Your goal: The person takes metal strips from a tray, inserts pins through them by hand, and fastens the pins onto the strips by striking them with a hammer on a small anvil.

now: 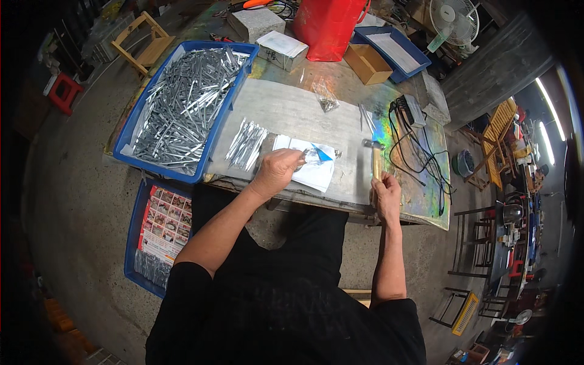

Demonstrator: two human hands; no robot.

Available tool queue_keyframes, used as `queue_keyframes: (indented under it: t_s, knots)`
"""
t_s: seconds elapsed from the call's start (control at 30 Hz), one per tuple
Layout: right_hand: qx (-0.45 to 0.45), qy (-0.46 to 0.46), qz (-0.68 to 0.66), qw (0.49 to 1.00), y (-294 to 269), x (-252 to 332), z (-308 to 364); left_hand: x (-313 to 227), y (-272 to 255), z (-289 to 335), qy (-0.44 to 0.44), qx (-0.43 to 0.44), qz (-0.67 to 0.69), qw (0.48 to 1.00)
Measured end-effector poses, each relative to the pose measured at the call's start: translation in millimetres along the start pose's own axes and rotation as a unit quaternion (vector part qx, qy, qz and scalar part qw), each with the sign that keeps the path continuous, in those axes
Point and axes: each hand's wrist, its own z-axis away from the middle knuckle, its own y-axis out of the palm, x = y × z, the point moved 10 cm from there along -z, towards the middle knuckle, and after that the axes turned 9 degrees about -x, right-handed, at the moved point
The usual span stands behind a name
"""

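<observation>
- Sitting at workbench (292, 112), person in black; both forearms come in from lower edge.
- L hand (277, 170): fingers curled, pinching a small shiny metal piece (306, 156) against the white paper sheet (316, 173) near bench front edge. Piece too small to tell exact shape.
- White paper sheet: lies flat on the grey metal plate, w/ a small blue triangle mark (323, 154) just beside the fingertips.
- R hand (385, 193): closed around wooden handle of a hammer (375, 159), at bench front edge, R of the paper. Hammer head (372, 144) metal, resting on bench, pointing away from person.
- Loose bundle of thin silver metal strips (245, 145): on bench, just L of L hand, not touching it.
- Blue plastic tray (222, 121): far L of bench, heaped w/ many more silver strips.
- Second blue tray (135, 234): on floor below, L of person's knee; holds a printed sheet w/ pictures and a few strips.
- Small clear bag (326, 97): mid-bench, beyond the paper, w/ small dark bits inside.
- Black cable (420, 155): coiled loose on R part of bench, near a power strip (413, 109).
- Back of bench: red bag (328, 27), cardboard box (367, 64), white box (281, 50).
- Far R bg.: white fan (453, 21), wooden chairs.
</observation>
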Motion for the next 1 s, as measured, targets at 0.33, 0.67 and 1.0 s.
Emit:
queue_keyframes:
  t_s: [0.33, 0.67, 1.0]
  knots:
    - [0.127, -0.121, -0.017, 0.984, 53, 101, 75, -1, -4, 2, 0.022, -0.016, -0.006, 1.000]
    - [0.103, -0.469, 0.212, 0.851, 63, 234, 130, -1, -7, 4, 0.028, -0.029, 0.014, 0.999]
    - [0.180, -0.352, 0.377, 0.838, 85, 178, 111, -10, -3, 5, 0.052, -0.034, 0.018, 0.998]
